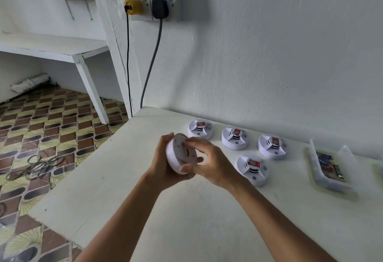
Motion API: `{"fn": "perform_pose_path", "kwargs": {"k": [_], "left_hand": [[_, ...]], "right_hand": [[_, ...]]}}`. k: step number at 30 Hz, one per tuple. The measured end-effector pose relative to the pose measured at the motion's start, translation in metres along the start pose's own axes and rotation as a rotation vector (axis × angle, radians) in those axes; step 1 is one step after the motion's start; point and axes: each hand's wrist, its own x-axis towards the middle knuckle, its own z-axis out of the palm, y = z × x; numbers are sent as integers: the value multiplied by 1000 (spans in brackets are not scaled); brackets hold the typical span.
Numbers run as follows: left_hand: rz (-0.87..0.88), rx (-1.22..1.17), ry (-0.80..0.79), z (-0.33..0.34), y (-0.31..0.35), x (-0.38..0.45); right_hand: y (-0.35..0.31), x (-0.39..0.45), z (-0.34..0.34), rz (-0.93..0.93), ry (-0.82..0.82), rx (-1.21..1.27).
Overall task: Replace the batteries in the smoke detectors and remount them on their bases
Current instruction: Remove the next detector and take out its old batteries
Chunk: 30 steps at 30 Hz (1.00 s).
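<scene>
Now your left hand [163, 164] cups the detector [181, 156] tilted above the table [116, 178], left of four others; your right hand [209, 162] pinches its base. Twist crookedly and it could slip out, knocking them.

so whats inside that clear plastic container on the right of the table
Through the wall of the clear plastic container, dark blue batteries lie loose, with one more battery nearer the front. The blur and the container's own walls hide how many there are and anything beneath them.
</scene>
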Motion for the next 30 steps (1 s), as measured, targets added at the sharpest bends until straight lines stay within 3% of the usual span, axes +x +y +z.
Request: {"fn": "perform_pose_path", "kwargs": {"k": [6,12,16,22,25,28,30], "left_hand": [[-107,108,-89,5,6,-10],[-173,116,-65,-2,-2,-9],[-186,91,-68,-4,-2,-8],[-142,-28,3,-6,-3,-2],[-122,-105,15,-5,-1,-3],[-86,-219,46,-12,2,-3],[-62,-308,76,-19,3,-1]], "right_hand": [[-9,13,-14,-6,-27,-162],[-29,13,-18,-5,-181,-391],[-33,13,-18,-70,-189,-491],[-16,9,-9,-169,-39,-492],[-5,8,-2,-152,124,-258],[5,11,-2,34,405,126],[20,15,-6,174,455,93]]}}
